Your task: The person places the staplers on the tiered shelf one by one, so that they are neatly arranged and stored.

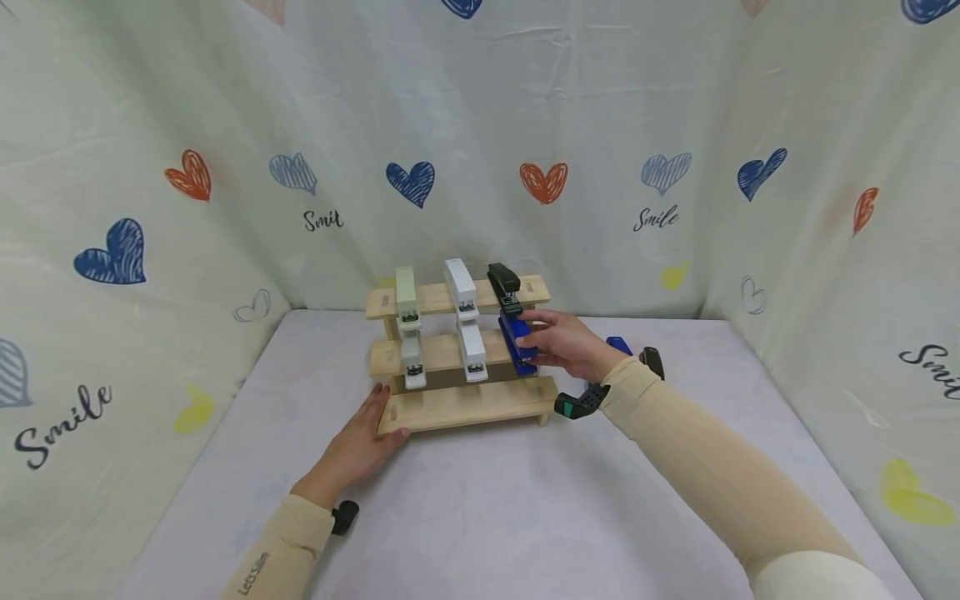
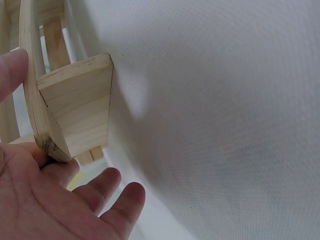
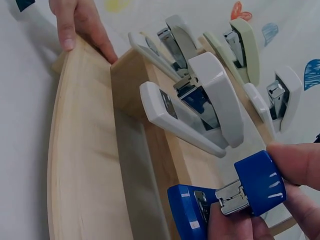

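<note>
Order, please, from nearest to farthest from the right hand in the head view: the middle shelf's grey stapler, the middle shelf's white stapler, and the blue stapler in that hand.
1. Blue stapler: held by the right hand, at the right end of the middle shelf.
2. White stapler: near the middle of that shelf.
3. Grey stapler: toward that shelf's left end.

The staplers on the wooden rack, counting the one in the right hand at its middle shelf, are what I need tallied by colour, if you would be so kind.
Light-green stapler: 1
White staplers: 2
Grey stapler: 1
Black stapler: 1
Blue stapler, in the right hand: 1
Total: 6
</note>
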The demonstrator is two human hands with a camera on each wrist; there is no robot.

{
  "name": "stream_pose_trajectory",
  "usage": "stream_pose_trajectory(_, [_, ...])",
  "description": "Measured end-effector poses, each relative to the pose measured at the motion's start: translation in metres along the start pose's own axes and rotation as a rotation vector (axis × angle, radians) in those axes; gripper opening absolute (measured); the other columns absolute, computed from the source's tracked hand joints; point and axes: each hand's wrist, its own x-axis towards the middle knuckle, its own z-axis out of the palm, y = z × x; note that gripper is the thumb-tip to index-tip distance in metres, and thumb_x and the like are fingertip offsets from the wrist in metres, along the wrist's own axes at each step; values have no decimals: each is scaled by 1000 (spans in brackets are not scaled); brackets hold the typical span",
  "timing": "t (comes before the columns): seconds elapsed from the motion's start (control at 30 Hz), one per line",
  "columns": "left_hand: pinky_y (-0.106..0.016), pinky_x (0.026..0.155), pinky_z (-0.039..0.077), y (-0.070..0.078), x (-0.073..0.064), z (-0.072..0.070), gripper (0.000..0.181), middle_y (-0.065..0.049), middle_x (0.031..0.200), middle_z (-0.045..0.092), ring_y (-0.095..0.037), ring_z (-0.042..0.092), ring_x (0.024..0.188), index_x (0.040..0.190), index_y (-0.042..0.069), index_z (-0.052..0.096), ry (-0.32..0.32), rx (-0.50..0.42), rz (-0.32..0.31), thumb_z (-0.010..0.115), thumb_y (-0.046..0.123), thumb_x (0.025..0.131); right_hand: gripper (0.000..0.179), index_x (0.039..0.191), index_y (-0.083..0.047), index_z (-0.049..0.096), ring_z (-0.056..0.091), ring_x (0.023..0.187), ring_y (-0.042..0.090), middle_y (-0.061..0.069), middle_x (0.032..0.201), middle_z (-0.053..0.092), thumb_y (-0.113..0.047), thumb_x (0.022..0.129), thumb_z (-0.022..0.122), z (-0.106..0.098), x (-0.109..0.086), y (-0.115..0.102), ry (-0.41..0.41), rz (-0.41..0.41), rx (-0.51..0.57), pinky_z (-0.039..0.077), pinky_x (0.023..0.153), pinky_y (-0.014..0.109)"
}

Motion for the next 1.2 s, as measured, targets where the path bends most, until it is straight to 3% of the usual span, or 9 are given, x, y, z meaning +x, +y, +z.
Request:
stream_pose_trajectory(0.27, [-59,114,21,0,1,1,88,-23,164,7,-43,14,147,158,-3,11,5,14,6,58,44,100,59,149,-13,47,49,129,32,15,154,39,-4,94,68,1,-1,-2,27,6,-9,44,104,48])
stream_pose_trajectory(0.67, [-59,114,21,4,-1,-2,88,-25,163,8,-44,14,147,157,-6,11,8,1,9,58,43,100,58,146,-11,49,53,127,32,16,147,47,-5,93,70,2,0,-2,47,-23,-40,47,101,47])
stream_pose_trajectory(1.2, [-60,114,21,7,-3,-4,86,-25,163,8,-44,13,147,157,-5,12,1,-4,-6,58,41,101,57,148,-12,47,53,126,32,15,145,49,-13,96,69,-4,-7,-1,68,-56,-162,51,97,44])
